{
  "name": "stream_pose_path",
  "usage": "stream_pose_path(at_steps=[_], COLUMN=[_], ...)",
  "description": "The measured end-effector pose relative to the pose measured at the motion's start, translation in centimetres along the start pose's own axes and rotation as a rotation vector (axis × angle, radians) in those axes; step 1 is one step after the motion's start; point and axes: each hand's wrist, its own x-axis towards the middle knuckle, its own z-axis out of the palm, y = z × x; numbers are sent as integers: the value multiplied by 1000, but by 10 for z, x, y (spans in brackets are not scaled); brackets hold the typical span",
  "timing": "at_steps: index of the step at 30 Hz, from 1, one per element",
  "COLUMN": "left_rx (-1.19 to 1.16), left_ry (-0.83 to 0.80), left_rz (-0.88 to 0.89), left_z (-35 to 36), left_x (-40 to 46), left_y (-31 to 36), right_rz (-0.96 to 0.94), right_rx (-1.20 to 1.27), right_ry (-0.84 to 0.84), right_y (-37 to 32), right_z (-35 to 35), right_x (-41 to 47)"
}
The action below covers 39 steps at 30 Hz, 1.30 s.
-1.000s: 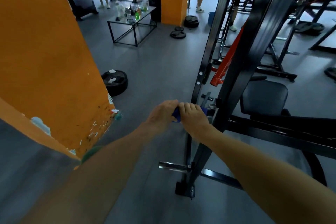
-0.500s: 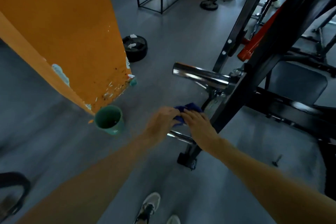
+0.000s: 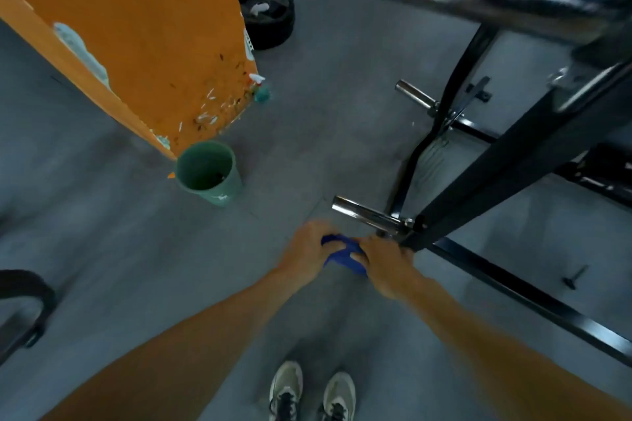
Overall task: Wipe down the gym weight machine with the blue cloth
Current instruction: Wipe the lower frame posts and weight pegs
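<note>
Head view: at lower centre of the frame, the blue cloth [image 3: 342, 255] is bunched between the left hand [image 3: 307, 255] and the right hand [image 3: 384, 265], both curled around it, just beside the base of the weight machine [image 3: 513, 167] and below a chrome peg [image 3: 366, 214]. No wiped area can be told apart, so most of the wiping is judged as left. A white mark is seen on the green cup [image 3: 208, 173], left of centre, but is unreadable.

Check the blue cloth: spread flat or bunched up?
Bunched up. The blue cloth shows as a small wad gripped between the left hand and right hand.
</note>
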Motion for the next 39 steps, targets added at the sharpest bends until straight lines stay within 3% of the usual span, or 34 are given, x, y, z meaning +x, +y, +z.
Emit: stream_pose_path(at_steps=[3, 5, 7, 11, 15, 18, 22, 28, 32, 39], left_rx=[82, 209, 402, 733, 693, 684, 690, 771, 721, 713], left_ry=[224, 317, 361, 168, 37, 53, 120, 185, 126, -33], left_rz=[204, 330, 485, 737, 719, 726, 566, 679, 812, 725], left_z=[9, 17, 28, 67, 83, 71, 55, 64, 99, 116], left_x=[53, 88, 120, 155, 160, 167, 180, 186, 191, 183], left_y=[-19, -33, -57, -135, -176, -174, -173, -166, -147, -113], right_rz=[-41, -107, -148, -118, -65, -80, -136, -150, -12, 142], right_rx=[-64, -116, -196, -326, -336, -401, -460, -470, -562, -703], right_ry=[346, 603, 748, 600, 538, 577, 511, 670, 616, 543], right_y=[13, 24, 40, 77, 79, 63, 36, 61, 86, 81], right_z=[3, 9, 25, 94, 132, 125, 107, 114, 119, 111], right_x=[46, 74, 104, 147, 163, 185, 221, 213, 190, 170])
